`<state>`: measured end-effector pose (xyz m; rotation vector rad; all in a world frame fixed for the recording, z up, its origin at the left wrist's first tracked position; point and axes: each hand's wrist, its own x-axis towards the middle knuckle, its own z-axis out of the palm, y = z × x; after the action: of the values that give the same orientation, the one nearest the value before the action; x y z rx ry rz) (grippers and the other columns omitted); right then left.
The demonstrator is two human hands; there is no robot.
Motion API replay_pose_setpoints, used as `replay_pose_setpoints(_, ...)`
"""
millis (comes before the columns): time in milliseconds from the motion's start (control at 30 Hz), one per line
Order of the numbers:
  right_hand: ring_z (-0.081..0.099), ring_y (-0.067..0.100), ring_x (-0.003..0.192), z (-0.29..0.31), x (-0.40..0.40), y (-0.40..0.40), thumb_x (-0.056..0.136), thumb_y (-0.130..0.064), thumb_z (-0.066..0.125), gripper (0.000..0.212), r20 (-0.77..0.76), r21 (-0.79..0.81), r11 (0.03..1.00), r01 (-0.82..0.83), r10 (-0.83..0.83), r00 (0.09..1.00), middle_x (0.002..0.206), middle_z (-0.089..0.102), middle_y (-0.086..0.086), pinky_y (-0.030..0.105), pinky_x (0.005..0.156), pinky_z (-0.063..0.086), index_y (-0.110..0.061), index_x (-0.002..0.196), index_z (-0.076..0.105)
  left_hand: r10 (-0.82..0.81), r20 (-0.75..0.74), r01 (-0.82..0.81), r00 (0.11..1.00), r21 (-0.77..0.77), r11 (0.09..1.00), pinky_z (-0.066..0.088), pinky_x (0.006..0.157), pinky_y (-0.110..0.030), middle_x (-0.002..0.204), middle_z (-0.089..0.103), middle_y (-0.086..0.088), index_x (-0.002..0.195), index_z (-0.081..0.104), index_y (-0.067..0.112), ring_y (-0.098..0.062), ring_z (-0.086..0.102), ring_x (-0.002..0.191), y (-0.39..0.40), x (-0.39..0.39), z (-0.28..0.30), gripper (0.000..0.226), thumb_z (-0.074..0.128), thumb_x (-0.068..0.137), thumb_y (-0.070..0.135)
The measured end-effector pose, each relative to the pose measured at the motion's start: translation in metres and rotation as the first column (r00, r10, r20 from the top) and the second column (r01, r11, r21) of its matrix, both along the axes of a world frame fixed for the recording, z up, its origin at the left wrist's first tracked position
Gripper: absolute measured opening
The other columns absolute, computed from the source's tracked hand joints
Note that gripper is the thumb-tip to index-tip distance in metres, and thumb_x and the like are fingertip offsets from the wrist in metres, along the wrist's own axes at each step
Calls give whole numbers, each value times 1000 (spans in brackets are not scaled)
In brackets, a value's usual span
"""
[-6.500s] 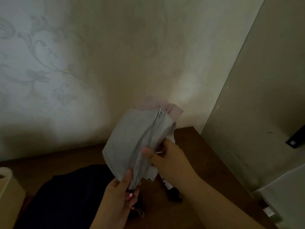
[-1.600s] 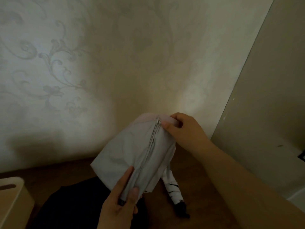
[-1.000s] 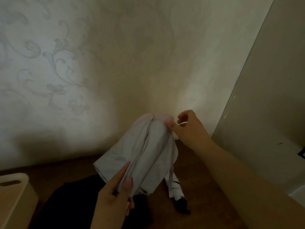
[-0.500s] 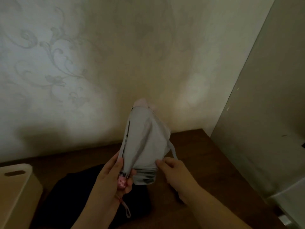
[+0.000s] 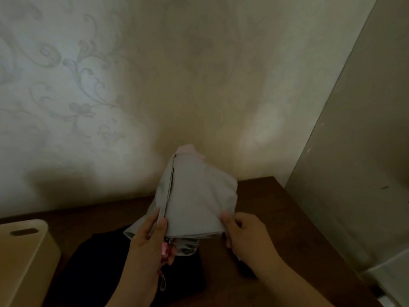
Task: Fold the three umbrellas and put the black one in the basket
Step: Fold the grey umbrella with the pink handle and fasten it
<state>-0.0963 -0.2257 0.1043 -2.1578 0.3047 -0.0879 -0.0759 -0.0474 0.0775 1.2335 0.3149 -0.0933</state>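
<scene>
Grey umbrella [image 5: 194, 200] stands tip-up above the black umbrella [image 5: 115, 269] on the table [image 5: 272, 196]. Left hand [image 5: 148, 242] pinches a rib near the handle to steady it; right hand [image 5: 245, 235] pinches the canopy edge, probably to smooth its pleats for wrapping. Basket [image 5: 24, 251] sits left of the black umbrella, partly cut off. A third umbrella cannot be made out.

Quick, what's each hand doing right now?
Left hand: grips the grey umbrella near its pink handle.
Right hand: pinches the umbrella's canopy edge.
</scene>
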Motion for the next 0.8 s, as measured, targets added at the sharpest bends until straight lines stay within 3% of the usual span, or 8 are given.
replay_pose_setpoints(67, 53, 10, 60, 4, -1, 0, 81, -60, 40, 60, 120, 88, 996, 9, -19, 993, 76, 60, 17, 32, 60, 42, -2, 71, 55, -2, 29, -1, 1000, 76, 997, 40, 31, -19, 79, 63, -11, 143, 56, 25, -7, 49, 31, 0, 0, -1, 38, 54, 106, 18)
replay_pose_setpoints(167, 56, -1, 104, 28, 0, 18, 75, -58, 45, 41, 271, 367, 920, -135, 33, 962, 116, 56, -12, 21, 86, 47, -24, 79, 69, -23, 50, 15, 998, 159, 987, 37, 30, -18, 50, 55, -6, 138, 55, 27, -4, 43, 27, -9, 1, -2, 32, 48, 107, 21)
replay_pose_setpoints(267, 37, 1, 127, 56, 14, 50, 85, -46, 50, 34, 344, 282, 887, -367, 263, 901, 146, 26, -17, 11, 95, 41, -18, 80, 68, -144, -16, 144, 989, 175, 974, 36, 27, -19, 44, 51, -8, 115, 64, 7, -7, 41, 25, -14, 1, -3, 32, 36, 110, 21)
replay_pose_setpoints(433, 31, 16, 135, 68, 45, 89, 100, -23, 39, 40, 218, 144, 807, -573, 539, 814, 152, 28, 3, -2, 84, 29, 7, 106, 65, -240, -15, 236, 971, 239, 942, 36, 29, -16, 32, 53, 0, 69, 49, 11, -3, 46, 24, -12, -16, 6, 45, 34, 110, 5)
replay_pose_setpoints(533, 42, 32, 127, 60, 52, 91, 103, -25, 30, 42, -6, 173, 773, -610, 620, 784, 138, 47, 18, 20, 97, 36, -1, 120, 60, -234, -47, 238, 971, 194, 952, 35, 30, -19, 34, 54, -5, 63, 54, 3, -15, 47, 29, -7, -16, 6, 40, 56, 102, 4)
replay_pose_setpoints(600, 52, 27, 118, 58, 47, 88, 101, -31, 35, 37, -14, 85, 808, -583, 586, 810, 128, 57, 10, 27, 91, 44, -13, 120, 61, -240, -92, 252, 966, 156, 955, 34, 30, -19, 37, 52, -13, 60, 58, 0, -19, 44, 30, -6, -16, 10, 38, 64, 98, 6)
replay_pose_setpoints(667, 57, 7, 105, 60, 38, 74, 97, -31, 46, 28, 128, 63, 871, -487, 477, 869, 114, 62, -7, 14, 84, 43, -18, 116, 62, -222, -92, 232, 971, 119, 965, 39, 40, -22, 41, 55, -16, 51, 64, 3, -19, 47, 36, -3, -17, 8, 46, 68, 97, 9)
replay_pose_setpoints(800, 50, -1, 94, 58, 45, 10, 92, -34, 53, 28, 373, -168, 986, -5, 68, 925, 103, 50, -14, 16, 87, 45, -22, 117, 54, -152, -89, 161, 984, 99, 982, 43, 42, -22, 45, 60, -19, 41, 70, 8, -19, 51, 36, -2, -22, -2, 55, 68, 96, 17)
